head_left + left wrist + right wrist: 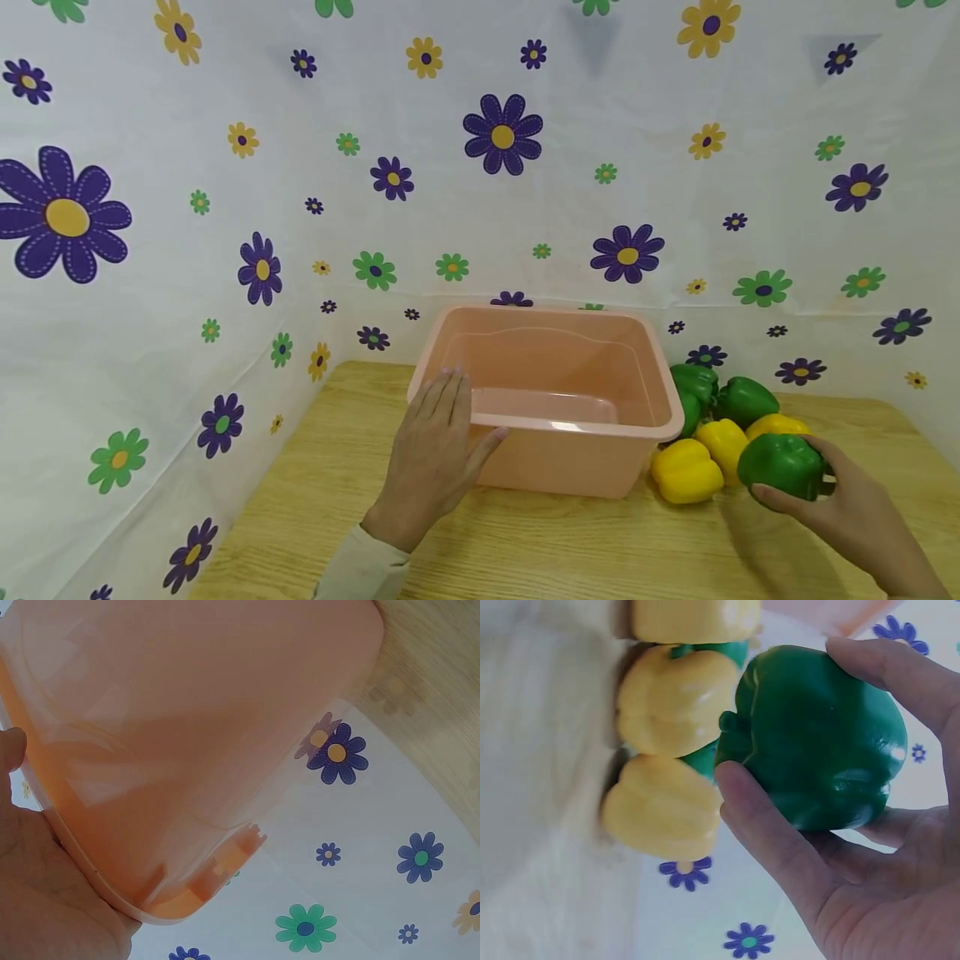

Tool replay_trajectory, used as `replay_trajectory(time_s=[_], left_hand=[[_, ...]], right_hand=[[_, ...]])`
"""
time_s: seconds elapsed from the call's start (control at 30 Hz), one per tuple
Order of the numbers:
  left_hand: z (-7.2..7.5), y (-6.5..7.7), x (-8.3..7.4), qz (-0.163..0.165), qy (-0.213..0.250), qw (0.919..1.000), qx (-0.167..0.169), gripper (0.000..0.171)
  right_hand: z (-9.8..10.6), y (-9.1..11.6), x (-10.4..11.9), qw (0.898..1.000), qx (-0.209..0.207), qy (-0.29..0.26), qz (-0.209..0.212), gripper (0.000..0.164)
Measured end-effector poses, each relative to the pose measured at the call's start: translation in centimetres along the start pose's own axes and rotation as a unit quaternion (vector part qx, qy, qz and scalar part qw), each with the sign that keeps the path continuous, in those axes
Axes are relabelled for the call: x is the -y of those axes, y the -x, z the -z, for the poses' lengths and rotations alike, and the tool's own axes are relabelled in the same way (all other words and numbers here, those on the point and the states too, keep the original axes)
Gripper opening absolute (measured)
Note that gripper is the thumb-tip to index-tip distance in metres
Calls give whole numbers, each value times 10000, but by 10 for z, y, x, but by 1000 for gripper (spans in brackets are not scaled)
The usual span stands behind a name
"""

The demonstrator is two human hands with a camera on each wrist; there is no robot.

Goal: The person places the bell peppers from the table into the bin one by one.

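Observation:
My right hand (862, 508) grips a green bell pepper (782, 467), held above the table to the right of a pink plastic bin (558, 458). Thumb and fingers curl round its sides in the right wrist view, where its stem end (733, 724) points left. My left hand (435, 446) rests on the bin's near left rim with its fingers straight. The left wrist view shows that hand (56, 892) against the rim and the bin's outer wall (210, 697). Part of the bin's floor (543, 406) is visible, bare.
Yellow bell peppers (686, 472) and green bell peppers (746, 402) lie in a cluster against the bin's right side. The wood-grain table (525, 550) meets a white flower-print sheet (420, 225) at the back and left.

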State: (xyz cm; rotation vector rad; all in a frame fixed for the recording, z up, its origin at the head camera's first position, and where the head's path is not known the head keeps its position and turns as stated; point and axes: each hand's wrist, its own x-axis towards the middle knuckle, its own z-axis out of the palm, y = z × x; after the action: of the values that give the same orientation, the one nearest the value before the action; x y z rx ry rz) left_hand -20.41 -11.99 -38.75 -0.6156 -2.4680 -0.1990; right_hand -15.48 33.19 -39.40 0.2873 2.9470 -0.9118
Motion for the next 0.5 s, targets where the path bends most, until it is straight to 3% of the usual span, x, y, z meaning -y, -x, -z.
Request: replay_trajectory(time_s=[0.2, 0.5], left_hand=[[1, 0, 0, -38, -4, 10000, -47, 81], [1, 0, 0, -9, 23, 10000, -18, 80]], right_hand=[[6, 3, 15, 9968, -587, -423, 337, 104], [4, 5, 36, 9874, -1268, -872, 354, 100]])
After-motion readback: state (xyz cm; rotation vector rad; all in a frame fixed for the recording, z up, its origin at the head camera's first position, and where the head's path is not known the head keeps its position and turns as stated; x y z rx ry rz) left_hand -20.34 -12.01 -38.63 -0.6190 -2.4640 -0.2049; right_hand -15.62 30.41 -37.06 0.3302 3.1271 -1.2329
